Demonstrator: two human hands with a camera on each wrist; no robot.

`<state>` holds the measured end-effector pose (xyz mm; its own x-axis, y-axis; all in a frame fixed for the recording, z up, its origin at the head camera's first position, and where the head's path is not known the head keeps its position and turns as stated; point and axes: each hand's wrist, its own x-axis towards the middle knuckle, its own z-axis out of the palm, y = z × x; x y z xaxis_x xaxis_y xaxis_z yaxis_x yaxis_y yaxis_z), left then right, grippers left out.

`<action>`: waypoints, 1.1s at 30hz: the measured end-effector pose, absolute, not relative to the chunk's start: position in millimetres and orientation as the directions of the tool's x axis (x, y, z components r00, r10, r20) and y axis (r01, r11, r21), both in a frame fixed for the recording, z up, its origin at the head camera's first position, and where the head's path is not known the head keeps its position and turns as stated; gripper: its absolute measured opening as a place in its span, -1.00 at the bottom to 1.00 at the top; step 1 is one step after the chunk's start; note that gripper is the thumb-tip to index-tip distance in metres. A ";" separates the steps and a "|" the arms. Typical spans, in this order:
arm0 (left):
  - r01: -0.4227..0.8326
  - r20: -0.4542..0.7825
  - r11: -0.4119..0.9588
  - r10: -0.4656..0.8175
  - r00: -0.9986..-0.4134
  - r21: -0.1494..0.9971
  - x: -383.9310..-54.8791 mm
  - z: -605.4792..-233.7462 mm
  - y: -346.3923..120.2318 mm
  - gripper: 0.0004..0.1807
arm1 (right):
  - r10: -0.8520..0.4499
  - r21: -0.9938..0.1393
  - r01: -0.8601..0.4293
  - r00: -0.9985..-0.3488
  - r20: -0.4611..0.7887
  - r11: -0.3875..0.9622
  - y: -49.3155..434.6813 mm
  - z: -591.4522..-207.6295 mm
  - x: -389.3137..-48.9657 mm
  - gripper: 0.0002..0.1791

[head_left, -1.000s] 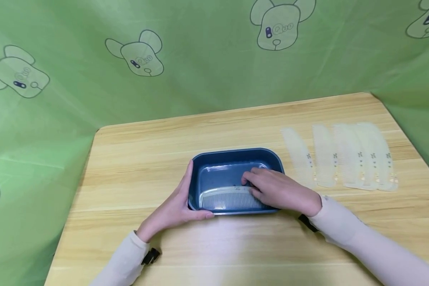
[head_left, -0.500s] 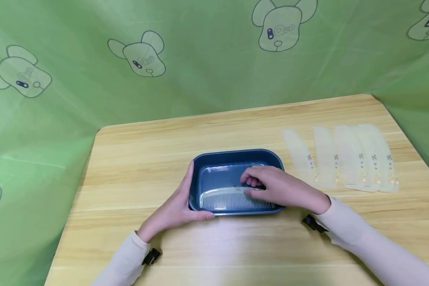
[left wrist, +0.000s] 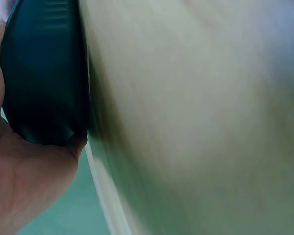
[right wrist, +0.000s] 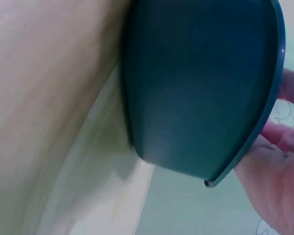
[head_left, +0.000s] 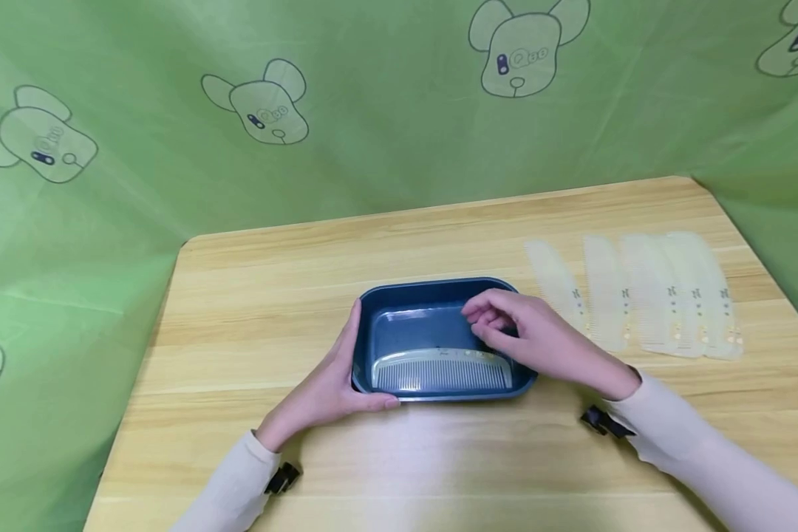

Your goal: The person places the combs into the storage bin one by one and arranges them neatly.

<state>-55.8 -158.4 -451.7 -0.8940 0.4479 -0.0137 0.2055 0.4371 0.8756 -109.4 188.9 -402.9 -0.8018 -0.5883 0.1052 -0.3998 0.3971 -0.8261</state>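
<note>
A dark blue rectangular plastic box (head_left: 412, 323) stands on the wooden table, its opening facing up. Flat along the near side of its floor lies a pale translucent comb (head_left: 442, 371), teeth toward the person. My left hand (head_left: 329, 380) grips the box's left end, thumb along the front wall and fingers along the left side; the left wrist view shows the hand (left wrist: 32, 171) around that end. Over the box's right end hovers my right hand (head_left: 532, 332), fingers loosely curled with nothing seen between them. In the right wrist view it (right wrist: 274, 171) is beside the rim.
Several similar translucent combs stand out on the table's right side, one (head_left: 553, 281) lying nearest the box and others overlapping, such as the far right comb (head_left: 711, 295). A green curtain (head_left: 386, 148) with cartoon heads hangs behind the wooden table (head_left: 259, 310).
My right hand has drawn up and to the right, off the comb, whose right end is now uncovered. The comb stays in the box; my left hand keeps its hold.
</note>
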 end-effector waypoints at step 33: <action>0.187 -0.034 0.443 0.446 -0.894 0.877 -54.7 -451.7 -158.9 0.69 | -0.223 -0.799 -0.174 -0.973 0.052 0.575 242.7 -403.1 -116.1 -0.32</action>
